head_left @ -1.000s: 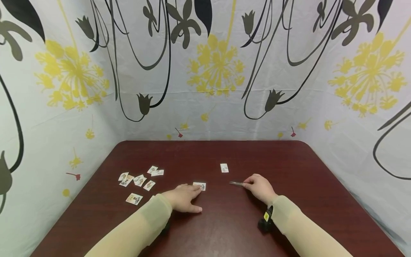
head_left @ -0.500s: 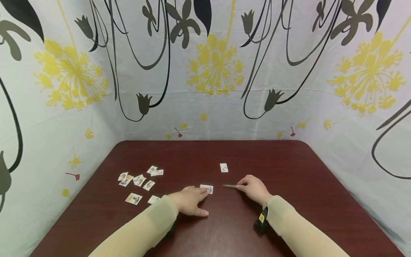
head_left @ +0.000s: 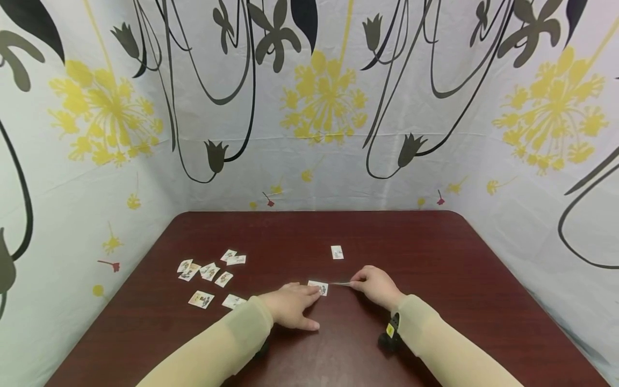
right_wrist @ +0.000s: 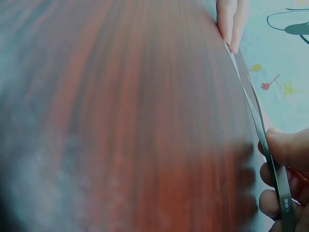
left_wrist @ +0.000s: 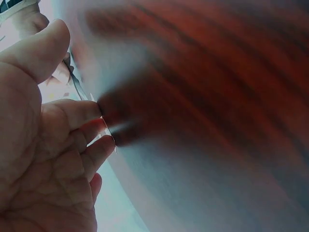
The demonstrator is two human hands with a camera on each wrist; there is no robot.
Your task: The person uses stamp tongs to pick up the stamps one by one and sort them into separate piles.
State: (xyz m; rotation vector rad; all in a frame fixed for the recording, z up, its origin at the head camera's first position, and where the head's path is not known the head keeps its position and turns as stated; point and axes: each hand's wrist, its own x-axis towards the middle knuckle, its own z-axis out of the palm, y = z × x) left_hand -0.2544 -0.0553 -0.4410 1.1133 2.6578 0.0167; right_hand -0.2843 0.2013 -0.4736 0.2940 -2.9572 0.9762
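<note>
My left hand (head_left: 292,306) rests flat with fairly straight fingers, its fingertips pressing the left part of a small white card (head_left: 323,288) with a printed picture. In the left wrist view the palm (left_wrist: 38,154) faces the camera and the fingertips meet the card's thin edge. To the right, my right hand (head_left: 379,288) pinches a pair of metal tweezers (head_left: 341,284) between thumb and fingers. The tips point left and lie at the card's right edge. From the right wrist view, the tweezers (right_wrist: 283,200) reach the card by my left fingertips; whether they grip it cannot be told.
Several similar cards (head_left: 224,279) lie scattered at the left of the dark red table (head_left: 416,236), a few overlapping. One card (head_left: 234,301) is partly covered by my left sleeve. A single card (head_left: 337,252) lies farther back. Patterned cloth (head_left: 309,188) stands behind the table.
My left hand has slid the card to the right and slightly nearer. The right hand has brought the tweezers leftward, so their tips are now at the card's edge.
</note>
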